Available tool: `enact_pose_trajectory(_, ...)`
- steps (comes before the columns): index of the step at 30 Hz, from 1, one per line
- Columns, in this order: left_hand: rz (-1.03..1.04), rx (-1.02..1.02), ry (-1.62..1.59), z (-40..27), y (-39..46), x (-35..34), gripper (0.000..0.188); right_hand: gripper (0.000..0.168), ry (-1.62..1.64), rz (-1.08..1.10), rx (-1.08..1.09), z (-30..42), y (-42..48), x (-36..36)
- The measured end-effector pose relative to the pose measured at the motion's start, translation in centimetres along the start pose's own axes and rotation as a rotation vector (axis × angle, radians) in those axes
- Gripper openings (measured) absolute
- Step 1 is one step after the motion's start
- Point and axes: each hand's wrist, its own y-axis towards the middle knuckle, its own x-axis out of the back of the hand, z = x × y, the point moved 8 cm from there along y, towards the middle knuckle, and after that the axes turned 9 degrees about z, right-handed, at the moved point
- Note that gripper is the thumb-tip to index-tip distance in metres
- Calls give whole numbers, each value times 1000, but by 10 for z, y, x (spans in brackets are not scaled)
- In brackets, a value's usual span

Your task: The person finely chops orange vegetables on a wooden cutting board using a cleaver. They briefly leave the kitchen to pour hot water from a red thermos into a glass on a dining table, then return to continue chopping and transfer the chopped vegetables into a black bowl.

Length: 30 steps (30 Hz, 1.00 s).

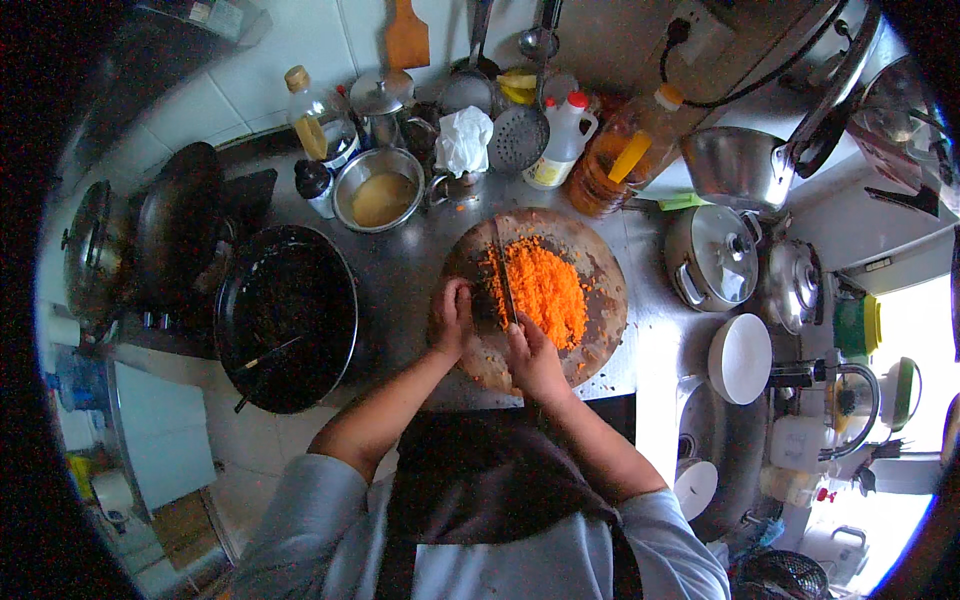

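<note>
A round wooden chopping board (pixel 604 300) lies on the metal counter in front of me. Finely chopped orange food, probably carrot, (pixel 551 292) is heaped on it, with loose bits scattered about. My right hand (pixel 536 356) grips the handle of a kitchen knife (pixel 502 262). The blade points away from me along the heap's left side, its edge turned so that I see it as a narrow strip. My left hand (pixel 454 319) is at the board's left edge, fingers pointing up and slightly curled. Whether it grips the board's rim cannot be made out.
A dark wok (pixel 285 322) sits to the left. Behind the board are a metal bowl of yellowish liquid (pixel 379 191), a skimmer (pixel 519 137), a white-labelled jug (pixel 559 146) and a large bottle (pixel 622 154). Rightward stand a lidded pot (pixel 712 255), a white bowl (pixel 740 358) and a sink (pixel 724 450).
</note>
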Motion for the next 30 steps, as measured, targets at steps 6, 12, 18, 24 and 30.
enact_pose_trajectory(6,8,2,61,10,-6,-3,17,44,122,183,34,17,-19,51)
enact_pose_trajectory(12,35,39,-100,3,-4,-8,18,47,-412,238,237,37,28,153)
enact_pose_trajectory(18,60,108,-73,7,-4,-12,20,51,-646,428,466,28,107,162)
enact_pose_trajectory(24,41,162,41,13,-8,-5,23,53,-791,562,513,60,122,127)
enact_pose_trajectory(30,-17,92,105,9,-8,1,28,50,-887,682,420,51,101,119)
